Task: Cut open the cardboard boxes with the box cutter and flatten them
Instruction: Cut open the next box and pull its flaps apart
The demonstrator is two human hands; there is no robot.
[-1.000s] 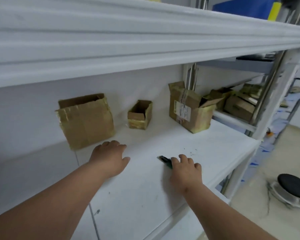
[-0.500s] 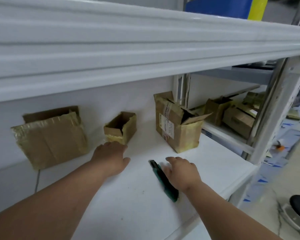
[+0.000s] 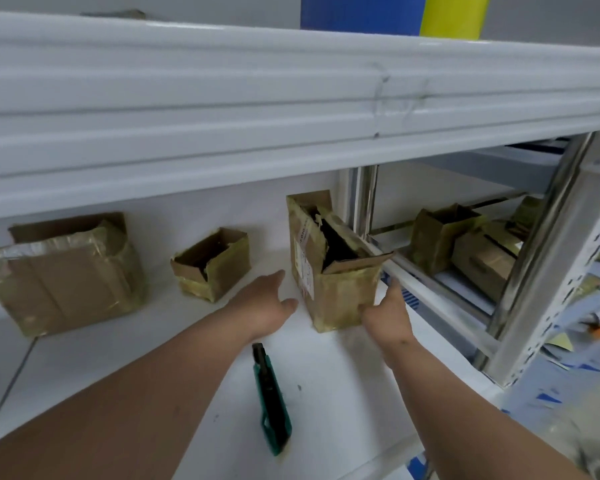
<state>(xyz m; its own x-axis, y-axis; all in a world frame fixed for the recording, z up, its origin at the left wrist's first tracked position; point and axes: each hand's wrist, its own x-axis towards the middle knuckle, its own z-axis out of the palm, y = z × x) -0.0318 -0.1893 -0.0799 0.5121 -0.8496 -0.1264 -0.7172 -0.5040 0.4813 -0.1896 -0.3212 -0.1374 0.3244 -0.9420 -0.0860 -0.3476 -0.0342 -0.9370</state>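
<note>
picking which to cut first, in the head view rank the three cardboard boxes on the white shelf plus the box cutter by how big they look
1. wide box on the left
2. tall labelled box, a close second; nearness makes it unsure
3. small open box
4. box cutter, long but thin

The tall box (image 3: 333,271) hides its own far side; its label (image 3: 303,268) print is too blurred to read

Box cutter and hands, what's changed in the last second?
The right hand let go of the green box cutter, which now lies free on the shelf, and reached forward to the labelled box. The left hand moved forward toward it too. All three boxes stayed put.
</note>
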